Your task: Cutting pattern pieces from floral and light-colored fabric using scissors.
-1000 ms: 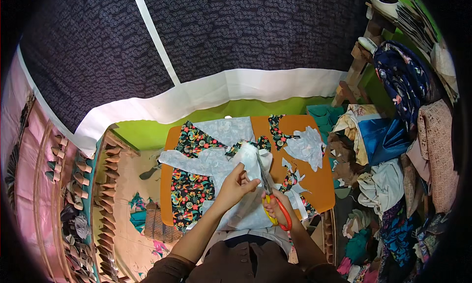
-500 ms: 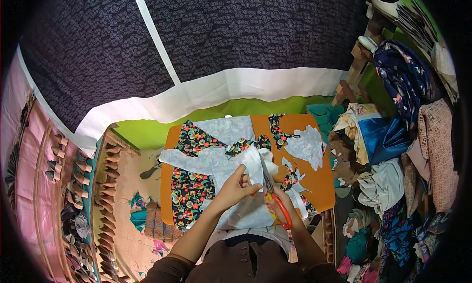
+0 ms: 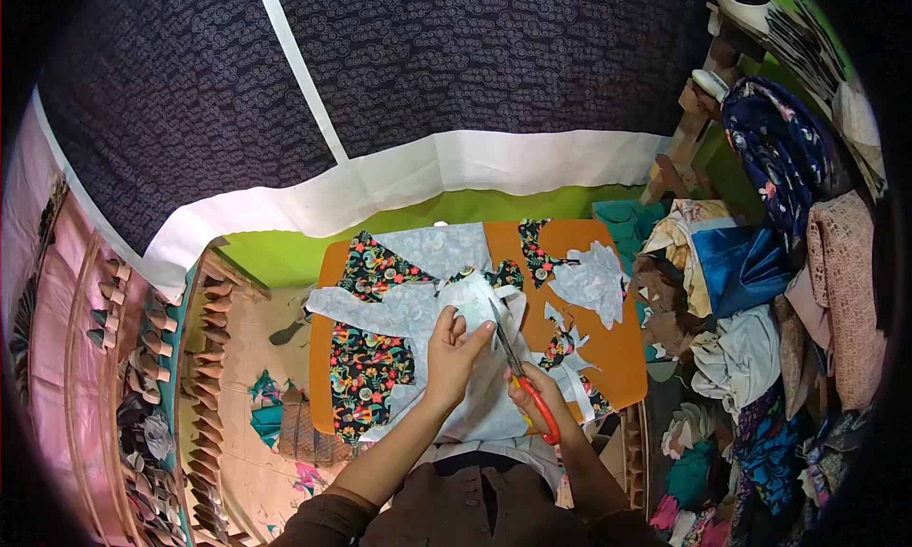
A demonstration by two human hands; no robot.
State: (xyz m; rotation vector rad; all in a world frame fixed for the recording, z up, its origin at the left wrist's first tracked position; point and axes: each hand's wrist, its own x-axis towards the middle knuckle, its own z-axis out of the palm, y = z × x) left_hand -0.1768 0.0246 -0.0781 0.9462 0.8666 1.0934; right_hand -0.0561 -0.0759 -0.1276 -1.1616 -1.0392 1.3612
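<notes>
My left hand [image 3: 454,355] pinches a pale piece of cloth [image 3: 469,297] between thumb and fingers, above the middle of the table. In my right hand [image 3: 525,395] are scissors [image 3: 541,412] with red-orange handles, their blades pointing away from me at the cloth's right edge. Whether the blades are closed on the cloth is hard to make out. Under both hands spreads a larger fabric [image 3: 372,371], black with a colourful floral print on one face and pale on the other. Cut scraps [image 3: 591,283] of the same fabric lie to the right.
The orange table [image 3: 622,357] bears all this cloth. Piled fabrics [image 3: 741,352] crowd the right side, below a wooden frame [image 3: 686,148]. On the left, racks hold rows of shoe-shaped forms [image 3: 207,395]. A dark patterned curtain [image 3: 456,63] hangs behind, and scraps [image 3: 269,414] lie on the floor.
My left hand has shifted slightly left, turning the pale cloth. The scissors have moved a little left and tilted further, their tips now lower on the cloth's right side.
</notes>
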